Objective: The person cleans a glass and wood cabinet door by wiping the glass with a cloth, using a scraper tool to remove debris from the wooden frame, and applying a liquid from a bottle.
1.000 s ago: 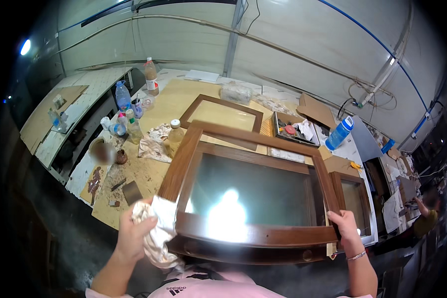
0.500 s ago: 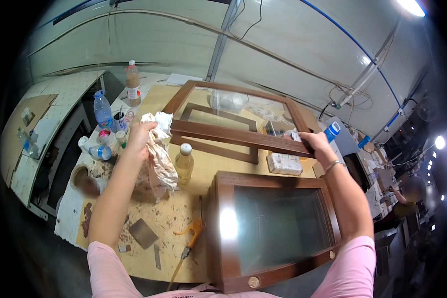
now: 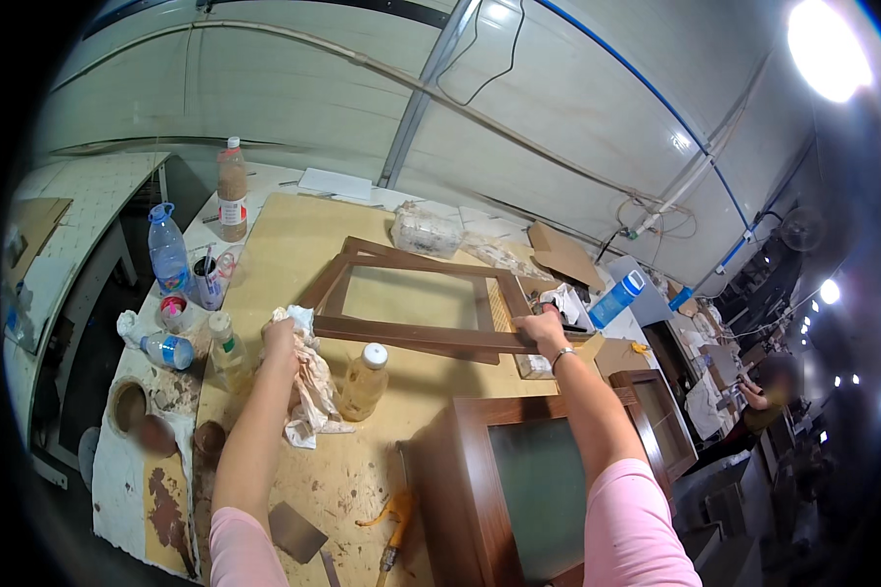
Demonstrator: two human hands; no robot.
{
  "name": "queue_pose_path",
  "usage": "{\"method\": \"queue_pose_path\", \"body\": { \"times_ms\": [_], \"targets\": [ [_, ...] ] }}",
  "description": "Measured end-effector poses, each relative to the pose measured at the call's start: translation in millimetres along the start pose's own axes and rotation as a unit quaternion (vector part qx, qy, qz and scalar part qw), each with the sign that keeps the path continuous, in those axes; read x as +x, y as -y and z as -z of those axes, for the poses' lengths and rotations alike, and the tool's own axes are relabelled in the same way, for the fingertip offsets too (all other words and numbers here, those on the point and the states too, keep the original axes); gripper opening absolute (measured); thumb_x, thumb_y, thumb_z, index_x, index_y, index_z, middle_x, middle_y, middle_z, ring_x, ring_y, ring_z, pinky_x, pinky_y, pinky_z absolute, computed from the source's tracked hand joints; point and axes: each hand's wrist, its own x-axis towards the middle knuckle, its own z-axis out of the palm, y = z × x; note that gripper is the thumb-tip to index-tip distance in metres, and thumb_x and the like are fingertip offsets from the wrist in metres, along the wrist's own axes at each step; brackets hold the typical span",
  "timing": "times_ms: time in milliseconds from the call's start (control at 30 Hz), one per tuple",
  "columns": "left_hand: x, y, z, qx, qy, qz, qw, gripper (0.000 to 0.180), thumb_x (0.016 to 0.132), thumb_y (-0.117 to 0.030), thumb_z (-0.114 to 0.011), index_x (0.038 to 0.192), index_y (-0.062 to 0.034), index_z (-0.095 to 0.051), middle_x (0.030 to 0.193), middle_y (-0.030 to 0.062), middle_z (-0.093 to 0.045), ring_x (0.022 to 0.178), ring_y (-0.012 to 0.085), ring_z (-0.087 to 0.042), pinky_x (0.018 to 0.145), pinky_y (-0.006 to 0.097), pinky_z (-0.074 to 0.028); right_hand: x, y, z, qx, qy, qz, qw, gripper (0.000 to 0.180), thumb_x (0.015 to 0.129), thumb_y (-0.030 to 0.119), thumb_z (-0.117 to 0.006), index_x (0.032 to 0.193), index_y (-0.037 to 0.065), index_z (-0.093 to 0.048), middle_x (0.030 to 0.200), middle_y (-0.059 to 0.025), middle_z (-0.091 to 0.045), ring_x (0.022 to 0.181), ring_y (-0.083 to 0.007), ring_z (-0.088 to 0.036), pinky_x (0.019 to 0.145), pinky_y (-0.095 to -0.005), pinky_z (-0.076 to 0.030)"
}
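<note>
My left hand [image 3: 280,340] is closed on a crumpled, stained cream rag [image 3: 310,386], which hangs down to the table beside the near left corner of a brown wooden frame [image 3: 416,336]. That frame, with a glass pane, lies crookedly over a second brown frame [image 3: 342,256]. At its near right corner, my right hand [image 3: 542,329] grips the wood, fingers partly hidden. A capped bottle of yellowish liquid [image 3: 364,383] stands just right of the rag, and another such bottle [image 3: 228,352] is left of my left hand.
A brown glass-fronted cabinet [image 3: 470,460] sits near right. An orange air gun [image 3: 397,519] and a flat scraper plate [image 3: 297,533] lie near my left arm. Bottles, including a large blue-capped one [image 3: 168,249], line the left edge. A blue bottle [image 3: 616,298] lies right. A person works far right.
The frame has come down from a raised, tilted position onto the other frame. Both hands have lowered with it, the right one moving leftward. My view has shifted to the right.
</note>
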Motion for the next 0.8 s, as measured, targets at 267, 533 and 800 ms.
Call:
{"method": "queue_pose_path", "body": {
  "times_ms": [267,533,800],
  "targets": [
    [35,18,1,0.044,0.003,-0.040,0.998,0.023,0.095,-0.013,-0.062,0.114,0.0000,-0.062,0.102,0.0107,-0.067,0.085,0.0222,-0.067,0.073,0.037,-0.055,8,-19,-38,0.001,-0.009,-0.049,0.999,0.041,0.065,0.027,-0.079,0.083,-0.010,-0.073,0.085,-0.0170,-0.073,0.079,-0.0242,-0.071,0.073,-0.0362,-0.053],
    [8,33,-18,-0.107,-0.006,0.010,0.994,0.040,0.097,-0.030,-0.068,0.125,-0.0030,-0.061,0.118,0.0081,-0.067,0.104,0.0221,-0.065,0.089,0.038,-0.053,33,-56,-59,-0.069,0.053,-0.041,0.995,0.062,0.069,0.041,-0.080,0.100,-0.013,-0.071,0.096,-0.0228,-0.074,0.091,-0.0292,-0.073,0.077,-0.0392,-0.055],
    [-28,24,-14,-0.052,0.172,0.176,0.968,0.036,0.096,-0.033,-0.070,0.120,-0.0074,-0.065,0.105,0.0067,-0.072,0.092,0.0208,-0.070,0.081,0.037,-0.058,31,-64,-59,-0.058,0.103,-0.036,0.992,0.061,0.078,0.043,-0.078,0.098,-0.014,-0.070,0.094,-0.0214,-0.072,0.086,-0.0280,-0.070,0.074,-0.0385,-0.054]
  ]
}}
